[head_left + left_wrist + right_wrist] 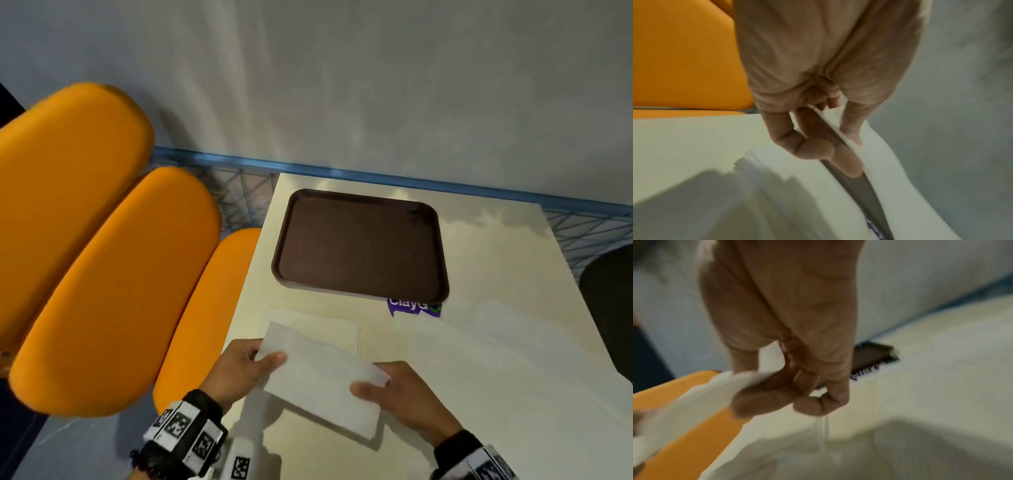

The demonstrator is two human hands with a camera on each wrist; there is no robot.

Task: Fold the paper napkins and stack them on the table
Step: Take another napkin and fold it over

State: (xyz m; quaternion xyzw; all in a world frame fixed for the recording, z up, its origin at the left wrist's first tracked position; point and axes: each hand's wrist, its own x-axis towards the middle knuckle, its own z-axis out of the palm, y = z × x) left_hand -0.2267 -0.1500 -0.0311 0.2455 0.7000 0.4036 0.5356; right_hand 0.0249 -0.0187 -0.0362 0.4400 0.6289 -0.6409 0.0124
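A white paper napkin [322,377] is held up off the near part of the cream table [496,325], stretched between both hands as a long rectangle that runs from the far left down to the near right. The left hand [239,370] pinches its far left corner, thumb on top and fingers [846,164] curled underneath, which the left wrist view shows edge-on with the sheet sandwiched between them. The right hand [407,401] pinches the right edge the same way, thumb lying over the paper and the fingers [756,399] folded beneath it; that wrist view is blurred, but the grip on the sheet reads plainly. Beneath the raised napkin, a second white napkin [315,325] lies flat on the table, its far edge showing past the held one. Just beyond it, a purple sticker [411,307] with white lettering sits on the tabletop, partly covered by the near rim of a dark brown plastic tray [359,246] that rests toward the far side of the table. To the left of the table stand orange padded chairs [102,274], one touching or just beside the table's left edge. Both wrists carry black bands [185,431] with square black-and-white markers. A pale wall [376,85] and a blue rail [342,173] run behind the table.
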